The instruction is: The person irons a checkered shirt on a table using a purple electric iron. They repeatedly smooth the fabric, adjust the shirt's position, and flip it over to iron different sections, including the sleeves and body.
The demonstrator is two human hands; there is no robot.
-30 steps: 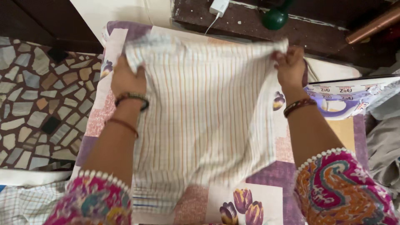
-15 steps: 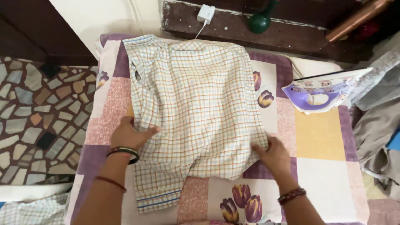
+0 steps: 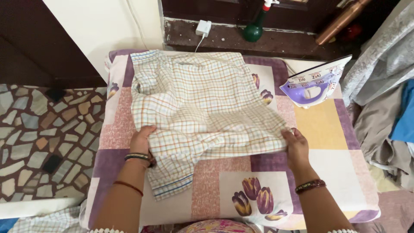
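On the bench (image 3: 327,129), with its patchwork flower cover, a checked shirt (image 3: 202,103) lies spread. Left hand (image 3: 142,140) grips its near left edge; right hand (image 3: 296,144) pinches its near right edge. Far right stands a purple iron (image 3: 312,82).

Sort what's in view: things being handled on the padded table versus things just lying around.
In hand:
checked shirt, gripped at its near edge by left hand and right hand
patchwork table cover under it

Lying about:
purple iron, standing on end
green bottle
white charger
heaped clothes
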